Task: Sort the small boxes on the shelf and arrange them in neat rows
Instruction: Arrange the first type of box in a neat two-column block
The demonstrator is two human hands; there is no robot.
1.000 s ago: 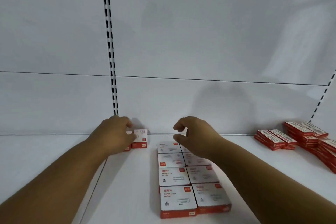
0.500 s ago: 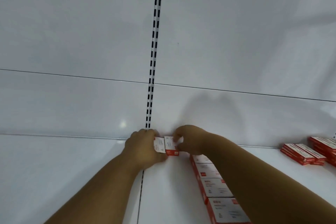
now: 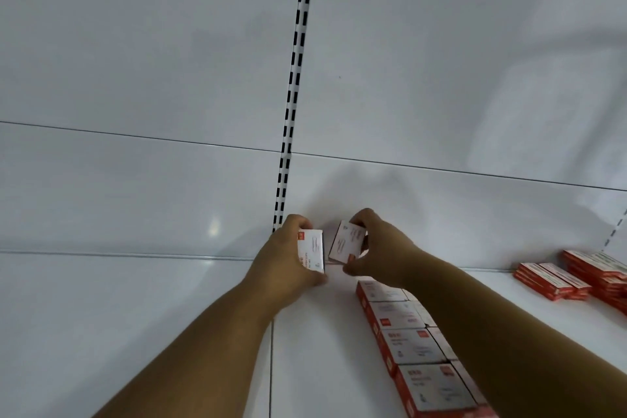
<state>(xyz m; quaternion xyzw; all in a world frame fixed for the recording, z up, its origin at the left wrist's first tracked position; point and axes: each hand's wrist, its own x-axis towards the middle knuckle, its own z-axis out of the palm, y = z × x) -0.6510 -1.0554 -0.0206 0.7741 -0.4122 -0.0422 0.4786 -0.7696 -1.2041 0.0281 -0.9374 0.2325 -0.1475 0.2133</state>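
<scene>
**Surface Finish: Shelf and Stock**

Shelf deck (image 3: 169,332) and back panel (image 3: 135,61): smooth white sheet, semi-gloss, showing soft reflections. Slotted upright (image 3: 296,61): painted metal by appearance. Small boxes (image 3: 403,346): smooth printed cardboard, white tops, red sides, slight sheen.

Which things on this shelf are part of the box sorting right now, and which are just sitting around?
Part of the job:
- left hand, gripping a small white and red box
- right hand, gripping a second small box
- the rows of matching boxes already laid out on the shelf

Just lying about:
- flat red packs stacked at far right
- slotted upright strip on the back wall
</scene>
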